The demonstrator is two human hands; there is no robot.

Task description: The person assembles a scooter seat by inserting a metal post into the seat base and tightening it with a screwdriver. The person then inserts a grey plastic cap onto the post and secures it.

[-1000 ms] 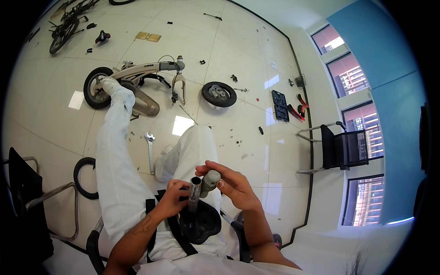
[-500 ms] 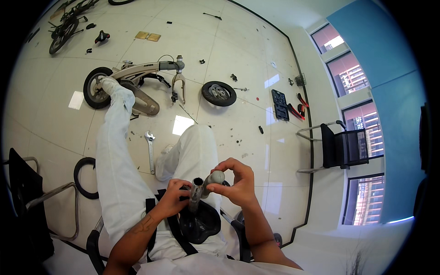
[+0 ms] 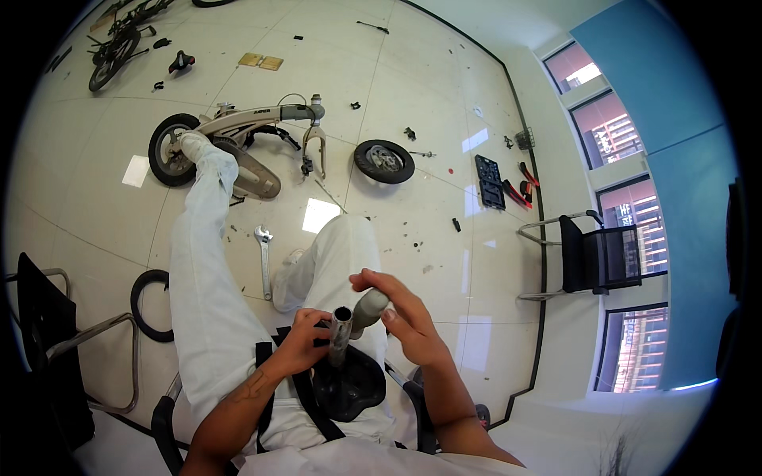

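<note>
A black bicycle saddle (image 3: 353, 397) rests upside down in my lap, its scuffed metal seat post (image 3: 340, 337) standing up with the open tube end on top. My left hand (image 3: 302, 339) is closed around the left side of this post. Just right of the tube is a grey piece with a smooth rounded end (image 3: 370, 308); I cannot tell its kind. My right hand (image 3: 406, 317) curves around it, thumb on the near side and fingers over the far side. Its lower part is hidden behind the post.
A partly stripped bike frame (image 3: 262, 119) lies ahead under my left foot, a loose wheel (image 3: 383, 162) to its right. An adjustable wrench (image 3: 264, 258), a tire (image 3: 149, 305) and a black tool case (image 3: 490, 182) lie on the tiles. Chairs (image 3: 583, 250) stand at both sides.
My right hand has shifted its fingers leftward over the grey rounded piece, which has turned and tilted slightly. The left hand keeps its place on the seat post.
</note>
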